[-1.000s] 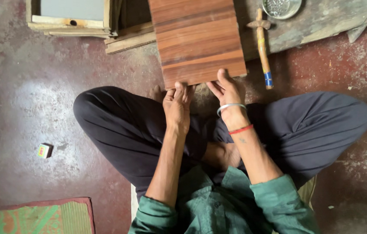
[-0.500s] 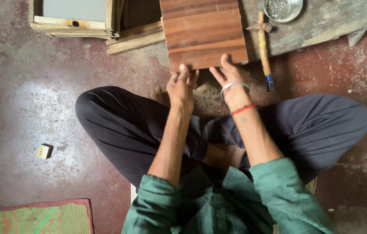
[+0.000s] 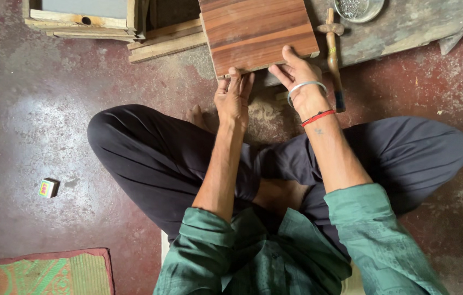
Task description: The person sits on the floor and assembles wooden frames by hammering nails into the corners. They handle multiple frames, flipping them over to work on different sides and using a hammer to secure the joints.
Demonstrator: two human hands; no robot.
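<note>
You're pressing both hands on the near edge of the striped wooden panel (image 3: 259, 34) lying flat on the floor: left hand (image 3: 233, 97) and right hand (image 3: 299, 76), fingers extended, not clasping. Looks rigid, fairly heavy; you're better gripping opposite edges.

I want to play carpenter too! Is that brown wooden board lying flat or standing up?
Lying flat: the wooden board shows its whole striped face, both hands at its near edge.

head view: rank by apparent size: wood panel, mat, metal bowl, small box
1. wood panel, cut off by the top edge
2. mat, cut off at the corner, so its rank against the panel is unsure
3. metal bowl, partly out of frame
4. small box
</note>
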